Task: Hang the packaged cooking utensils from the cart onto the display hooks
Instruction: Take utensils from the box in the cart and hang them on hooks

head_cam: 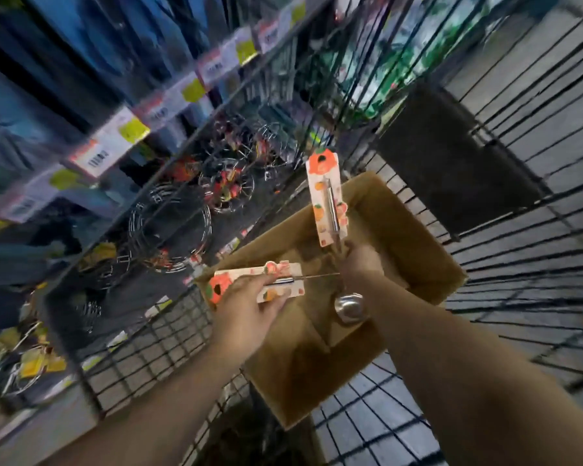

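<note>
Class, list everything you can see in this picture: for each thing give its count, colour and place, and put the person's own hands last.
Ladles: two, steel on orange-and-white cards; one upright in the right hand, one lying sideways in the left hand.
Box: one, brown cardboard, open, in the cart under the hands.
Cart: one, black wire mesh, around the box.
Wire baskets: several, silver, hanging on the display to the left; count unclear through blur.
Price tags: a row, white and yellow, along the shelf edge at upper left.
Left hand: one, holds the sideways ladle's card.
Right hand: one, grips the upright ladle's handle.
</note>
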Motion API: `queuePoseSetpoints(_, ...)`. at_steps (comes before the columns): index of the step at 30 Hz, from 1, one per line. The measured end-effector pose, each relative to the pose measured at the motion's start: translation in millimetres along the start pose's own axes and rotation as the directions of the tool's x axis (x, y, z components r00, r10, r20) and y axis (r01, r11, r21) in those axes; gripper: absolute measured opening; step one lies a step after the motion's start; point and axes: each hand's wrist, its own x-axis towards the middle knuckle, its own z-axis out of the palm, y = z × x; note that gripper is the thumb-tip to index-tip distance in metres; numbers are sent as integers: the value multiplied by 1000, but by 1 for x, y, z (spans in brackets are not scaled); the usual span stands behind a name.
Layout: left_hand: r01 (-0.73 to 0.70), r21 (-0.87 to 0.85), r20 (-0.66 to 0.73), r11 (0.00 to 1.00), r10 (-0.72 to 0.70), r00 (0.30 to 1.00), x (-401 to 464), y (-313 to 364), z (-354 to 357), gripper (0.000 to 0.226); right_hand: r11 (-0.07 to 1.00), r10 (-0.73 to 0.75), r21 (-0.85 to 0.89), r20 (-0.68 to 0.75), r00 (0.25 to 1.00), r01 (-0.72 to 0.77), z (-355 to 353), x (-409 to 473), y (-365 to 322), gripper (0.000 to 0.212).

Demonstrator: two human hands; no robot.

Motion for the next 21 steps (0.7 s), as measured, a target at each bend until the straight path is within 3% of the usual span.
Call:
queuePoseSetpoints(7,24,-161,60,987,-14,998,9,-21,14,38,1000,-20,19,-63,998,21,14,9,1,26)
queuePoseSetpoints(14,104,-318,171,942,-51,984,5,-1,16,36,937,-315,169,21,949,307,-22,-56,-56,13)
queuePoseSetpoints(18,102,-400,115,911,-61,991,4,7,6,16,878,-460,175,49,886,446,-28,-75,-86,14)
queuePoseSetpoints(21,98,-436,40,895,-90,995,-1,3,0,12,848,-471,351,159,868,396,-31,-69,-85,12)
